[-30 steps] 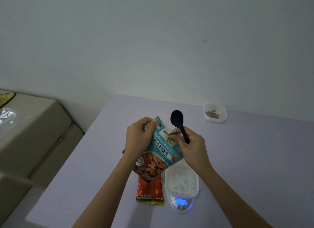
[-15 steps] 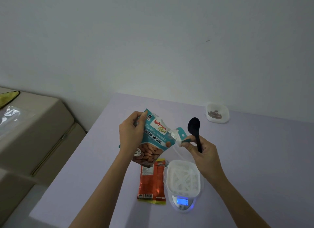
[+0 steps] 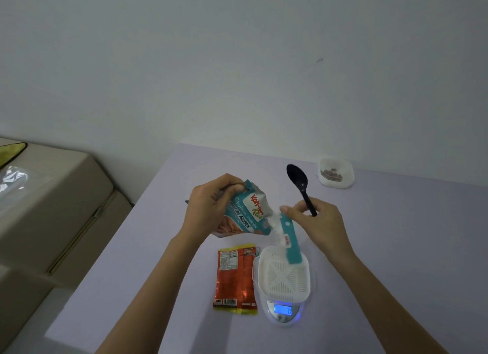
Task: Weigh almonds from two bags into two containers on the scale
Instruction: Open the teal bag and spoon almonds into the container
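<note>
Teal and white, the almond bag (image 3: 245,211) at mid-frame reads "Protein" and "Almonds". The left hand (image 3: 211,203) grips its upper edge with curled fingers (image 3: 233,187). To the right, the right hand (image 3: 317,219) pinches the bag's torn strip (image 3: 290,237) and holds a black spoon (image 3: 298,181), bowl up. Below the strip, a white slotted container (image 3: 284,274) sits on the scale (image 3: 282,311), whose display glows blue. An orange bag (image 3: 236,277) lies flat on the lilac counter (image 3: 396,248), just left of the scale. A second container (image 3: 335,173) at upper right holds brown pieces.

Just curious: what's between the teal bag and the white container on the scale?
A torn teal strip, pinched by the right hand; head view.
</note>
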